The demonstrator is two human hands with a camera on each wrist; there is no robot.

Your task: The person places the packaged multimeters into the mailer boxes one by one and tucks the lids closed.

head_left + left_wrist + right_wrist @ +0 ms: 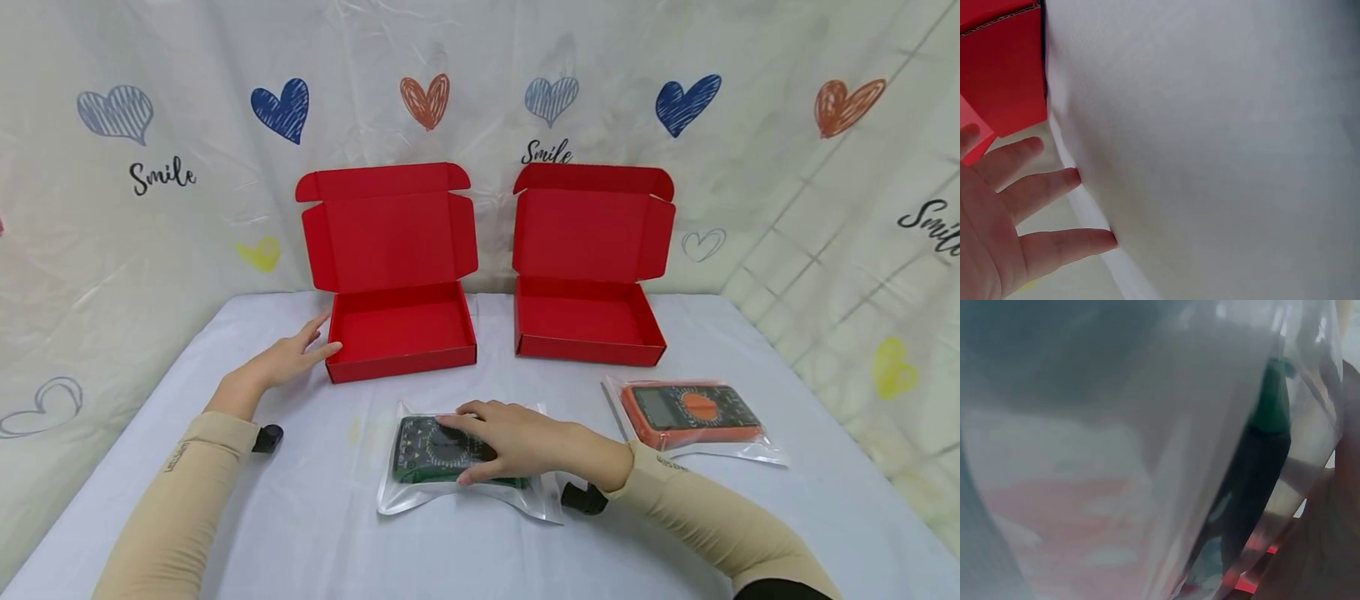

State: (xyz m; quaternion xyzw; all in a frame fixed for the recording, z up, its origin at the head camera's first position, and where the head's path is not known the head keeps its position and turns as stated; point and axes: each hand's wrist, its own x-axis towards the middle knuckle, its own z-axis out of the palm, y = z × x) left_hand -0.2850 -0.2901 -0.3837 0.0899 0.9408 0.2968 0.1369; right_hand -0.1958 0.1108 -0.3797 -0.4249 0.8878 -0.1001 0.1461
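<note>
A green multimeter with a dark face (420,446) lies in a clear plastic bag (397,500) near the middle of the table. Over it, my right hand (517,437) grips across its body, the thumb at the near edge and the fingers toward the far edge. In the right wrist view the multimeter (1247,481) shows blurred through the plastic. My left hand (288,358), fingers spread and fairly straight, is at the left side of the left open red box (405,362). Its thumb tip reaches the box's near left corner.
A second open red box (588,346) stands to the right, its lid raised like the first one's. An orange multimeter (693,412) in another clear bag lies on the right of the white-covered table (315,533). Behind hangs a printed curtain (495,50).
</note>
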